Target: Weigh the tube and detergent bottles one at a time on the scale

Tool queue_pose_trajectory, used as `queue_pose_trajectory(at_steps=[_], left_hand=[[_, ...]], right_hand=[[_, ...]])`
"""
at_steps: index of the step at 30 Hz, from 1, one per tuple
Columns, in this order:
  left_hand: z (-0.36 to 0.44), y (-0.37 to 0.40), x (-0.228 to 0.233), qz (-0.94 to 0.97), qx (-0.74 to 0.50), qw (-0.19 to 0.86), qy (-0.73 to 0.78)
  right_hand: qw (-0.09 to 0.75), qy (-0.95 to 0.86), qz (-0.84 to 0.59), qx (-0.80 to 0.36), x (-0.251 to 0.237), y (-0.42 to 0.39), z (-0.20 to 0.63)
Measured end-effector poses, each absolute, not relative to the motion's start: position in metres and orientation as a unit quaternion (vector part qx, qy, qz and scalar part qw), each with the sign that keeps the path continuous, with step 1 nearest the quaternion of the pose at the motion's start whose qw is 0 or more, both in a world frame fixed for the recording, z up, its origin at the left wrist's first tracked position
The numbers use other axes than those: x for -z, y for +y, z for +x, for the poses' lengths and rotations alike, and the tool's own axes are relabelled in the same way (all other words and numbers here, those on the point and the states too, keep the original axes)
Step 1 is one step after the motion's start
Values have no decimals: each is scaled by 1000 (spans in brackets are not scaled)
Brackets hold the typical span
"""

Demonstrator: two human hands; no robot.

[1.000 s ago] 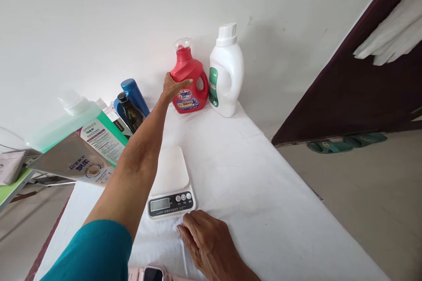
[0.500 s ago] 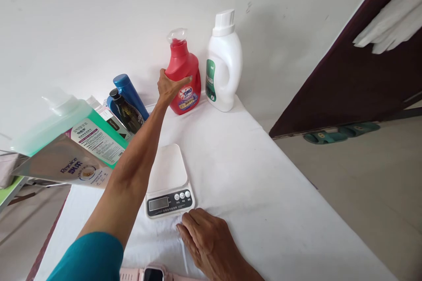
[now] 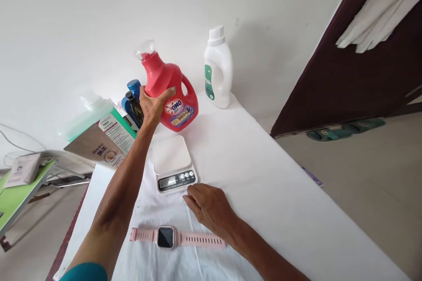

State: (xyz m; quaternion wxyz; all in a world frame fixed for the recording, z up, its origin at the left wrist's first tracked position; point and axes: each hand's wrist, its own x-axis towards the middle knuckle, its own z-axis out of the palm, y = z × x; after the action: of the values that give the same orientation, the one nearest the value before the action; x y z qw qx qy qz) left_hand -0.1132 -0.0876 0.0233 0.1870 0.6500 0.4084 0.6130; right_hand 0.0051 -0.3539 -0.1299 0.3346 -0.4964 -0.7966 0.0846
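My left hand (image 3: 152, 104) grips a red detergent bottle (image 3: 171, 92) with a clear cap, held tilted in the air above the far end of a white kitchen scale (image 3: 173, 163). My right hand (image 3: 209, 207) rests flat on the white cloth just in front of the scale, fingers loosely apart, holding nothing. A pink smartwatch (image 3: 168, 237) lies on the cloth near me, left of my right wrist. A white detergent bottle (image 3: 217, 69) stands upright at the back against the wall.
The table's white cloth (image 3: 270, 193) runs away from me. At the back left lie a green bottle (image 3: 94, 116), a pouch (image 3: 99, 149), a blue bottle (image 3: 133, 88) and a dark bottle (image 3: 136, 107). A green side table (image 3: 16, 189) is at left, green slippers (image 3: 343, 128) by the dark door.
My left hand has lifted the red bottle off the cloth by the wall and carried it toward me, over the scale. My right hand stayed put. The view dropped, showing the watch fully.
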Motion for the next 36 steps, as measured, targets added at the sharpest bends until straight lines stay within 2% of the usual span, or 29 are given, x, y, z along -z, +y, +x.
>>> queue_pose_trajectory(at_steps=[5,8,17,27,32,36], left_hand=[[-126,-139,-69,629,-639,227,379],[-142,-168,-79,629,-631,249,380],[-178,-225,-51,641,-581,258,431],[-182,-235,-41,690,-525,210,451],[-192,-239,-35,699,-513,228,442],[-212,-257,-13,721,-516,177,426]], right_hand=[[327,-798,-498,-89,128,-354,5],[324,-800,-498,-89,127,-354,5],[321,-796,-504,-100,124,-352,4],[329,-796,-498,-101,124,-353,5],[346,-795,-489,-98,127,-353,6],[356,-791,-488,-93,128,-353,6]])
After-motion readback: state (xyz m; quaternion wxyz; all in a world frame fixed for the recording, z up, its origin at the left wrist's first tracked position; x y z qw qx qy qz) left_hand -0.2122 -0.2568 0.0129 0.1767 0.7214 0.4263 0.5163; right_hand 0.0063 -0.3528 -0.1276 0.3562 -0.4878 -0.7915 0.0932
